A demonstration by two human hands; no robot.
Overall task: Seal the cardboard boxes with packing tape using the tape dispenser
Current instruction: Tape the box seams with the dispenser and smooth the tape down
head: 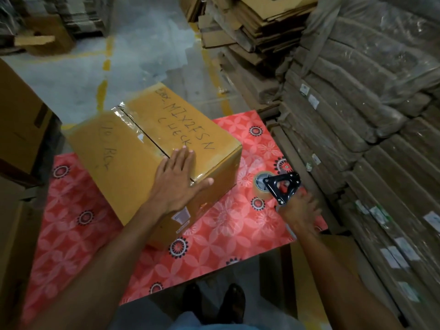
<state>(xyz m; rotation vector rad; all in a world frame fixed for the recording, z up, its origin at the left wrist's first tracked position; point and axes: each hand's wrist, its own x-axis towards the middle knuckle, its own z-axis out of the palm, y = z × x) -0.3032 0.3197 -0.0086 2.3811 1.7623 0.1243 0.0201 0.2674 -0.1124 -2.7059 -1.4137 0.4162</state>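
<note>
A brown cardboard box [142,144] with handwritten marker text lies on a red flowered table [228,225]. Clear tape runs along its top seam from the far end. My left hand [176,179] rests flat on the box's near top corner, fingers straight and spread. To the right of the box, a black tape dispenser [282,186] with a roll of clear tape [262,185] sits on the table. My right hand [297,209] grips the dispenser's handle from the near side.
Stacks of flattened cardboard [357,115] rise along the right, close to the table edge. More boxes [19,129] stand at the left. The grey floor with yellow lines [104,86] lies beyond the table. My feet [214,303] show below the table's near edge.
</note>
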